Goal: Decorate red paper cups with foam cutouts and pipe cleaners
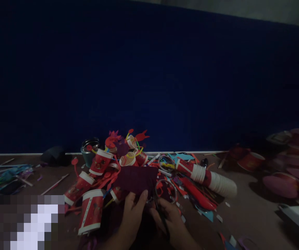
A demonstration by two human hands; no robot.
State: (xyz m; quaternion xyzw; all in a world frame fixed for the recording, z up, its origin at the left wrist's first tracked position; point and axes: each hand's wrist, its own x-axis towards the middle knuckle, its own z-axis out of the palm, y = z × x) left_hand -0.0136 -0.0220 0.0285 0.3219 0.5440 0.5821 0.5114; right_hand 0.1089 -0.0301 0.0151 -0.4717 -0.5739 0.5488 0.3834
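The light is dim. My left hand (131, 217) is closed on the near edge of a dark purple paper sheet (136, 178), thumb on top. Just to its right, my right hand (171, 222) is closed round a thin dark tool (160, 210) that looks like scissors, at the sheet's right edge. The two hands almost touch. Beyond the sheet lies a heap of red-and-white paper cups (100, 162), some fitted with coloured straws and red paper cut-outs (141, 136).
A stack of red-and-white cups (206, 177) lies on its side to the right among paper scraps. A glass jar (89, 150) stands behind the heap. Pink plates and bowls (279, 184) crowd the right. Sticks (54, 184) lie at the left; a dark blue wall (149, 76) rises behind.
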